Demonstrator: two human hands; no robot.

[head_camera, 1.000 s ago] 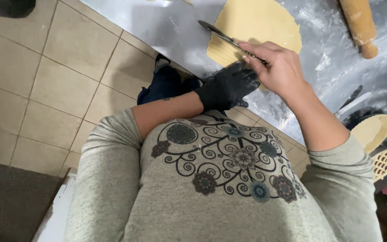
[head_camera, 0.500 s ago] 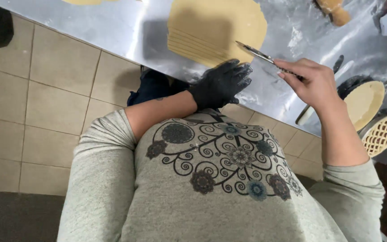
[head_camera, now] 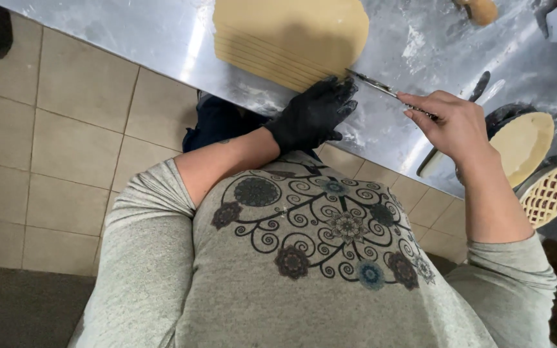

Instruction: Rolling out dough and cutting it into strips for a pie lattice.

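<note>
Steel worktop (head_camera: 162, 32), dusted with flour, is running across the top of the view above a beige tiled floor (head_camera: 53, 129), and the person in a grey patterned top is standing at its near edge

Sheet of rolled dough (head_camera: 304, 26) is lying flat on the worktop, reaching close to the near edge; its near part is showing several parallel cut lines, marking off narrow strips

Left hand (head_camera: 314, 116), in a black glove, is resting on the worktop at the near edge with fingers spread and open, fingertips touching or just beside the nearest strip of dough; it is gripping nothing

Right hand (head_camera: 456, 122), bare, is closing around the handle of a knife (head_camera: 378, 85); the thin blade is pointing toward the left hand, its tip sitting at the near right corner of the dough, just beside the gloved fingertips

Further right along the worktop, a pie tin lined with dough (head_camera: 527, 145) is sitting past the right wrist, and a pie with a lattice top (head_camera: 552, 193) is sitting just beside it, toward the near edge. One end of a wooden rolling pin (head_camera: 481, 9) is showing at the far side of the worktop, well apart from both hands
</note>
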